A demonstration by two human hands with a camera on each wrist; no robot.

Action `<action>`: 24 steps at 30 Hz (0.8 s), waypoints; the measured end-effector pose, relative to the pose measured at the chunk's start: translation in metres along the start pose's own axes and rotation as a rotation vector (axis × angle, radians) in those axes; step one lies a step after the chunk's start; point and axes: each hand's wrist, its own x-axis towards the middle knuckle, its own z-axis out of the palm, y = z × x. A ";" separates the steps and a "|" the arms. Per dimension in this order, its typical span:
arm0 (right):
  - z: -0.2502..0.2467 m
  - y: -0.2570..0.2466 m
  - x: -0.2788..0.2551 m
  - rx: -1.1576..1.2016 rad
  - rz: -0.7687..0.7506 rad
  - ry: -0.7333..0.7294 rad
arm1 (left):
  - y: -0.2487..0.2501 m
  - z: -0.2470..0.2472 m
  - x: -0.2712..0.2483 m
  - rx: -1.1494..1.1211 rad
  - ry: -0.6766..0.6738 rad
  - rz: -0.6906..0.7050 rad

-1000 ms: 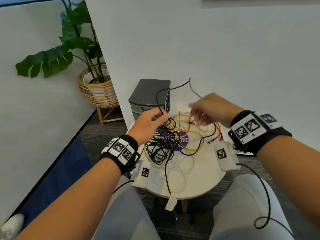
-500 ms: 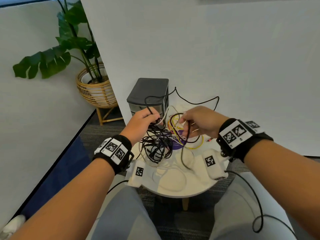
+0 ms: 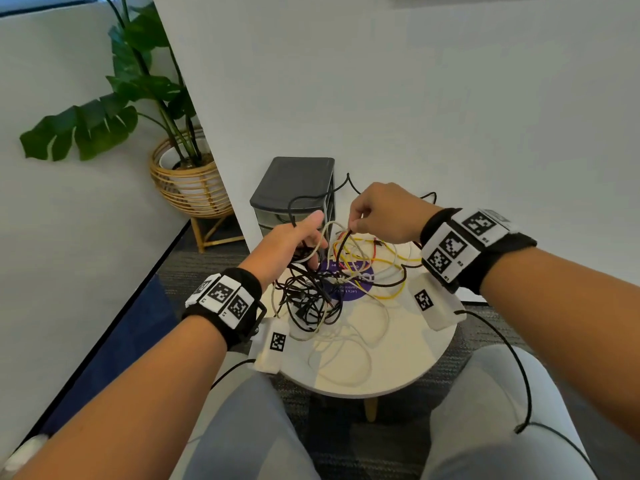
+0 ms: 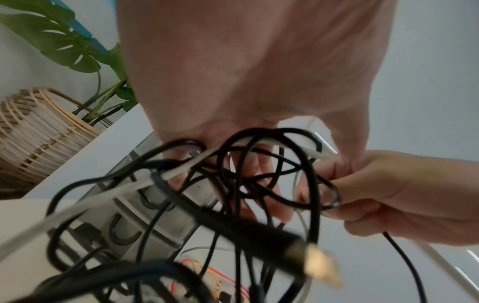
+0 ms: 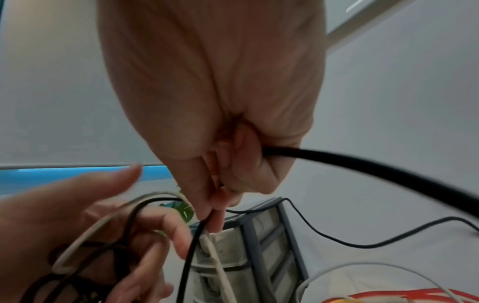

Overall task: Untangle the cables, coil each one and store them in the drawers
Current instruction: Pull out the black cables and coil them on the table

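A tangle of black and white cables (image 3: 311, 296) hangs over the round white table (image 3: 398, 368). My left hand (image 3: 311, 244) grips the top of the tangle, with black and white loops running through its curled fingers (image 4: 259, 174). A gold-tipped plug (image 4: 321, 266) dangles from the bundle. My right hand (image 3: 353, 226) is close beside the left and pinches a black cable (image 5: 191, 246) between thumb and forefinger, with a white cable (image 5: 217, 264) right beside it. The grey drawer unit (image 3: 294, 188) stands behind both hands with its drawers closed.
Loose yellow and red wires (image 3: 377, 261) lie on the table under my right hand, over a purple sticker (image 3: 360, 285). White cable loops (image 3: 346, 355) lie at the table's near side. A white wall runs just behind the table. A potted plant (image 3: 187, 174) stands at the left.
My right hand has moved left from over the yellow wires to beside the left hand and now pinches a black cable. The left hand has kept its grip on the tangle.
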 end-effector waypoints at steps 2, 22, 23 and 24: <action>0.002 -0.010 0.004 -0.067 -0.041 -0.024 | 0.003 0.001 0.000 0.068 -0.018 0.015; 0.033 0.014 -0.002 0.073 0.087 -0.218 | -0.005 0.005 0.004 -0.209 0.111 0.077; 0.035 0.014 -0.004 0.015 0.078 -0.259 | -0.006 0.004 0.004 -0.206 0.108 0.084; 0.036 0.015 -0.003 -0.044 0.088 -0.264 | -0.008 0.003 0.003 -0.200 0.102 0.088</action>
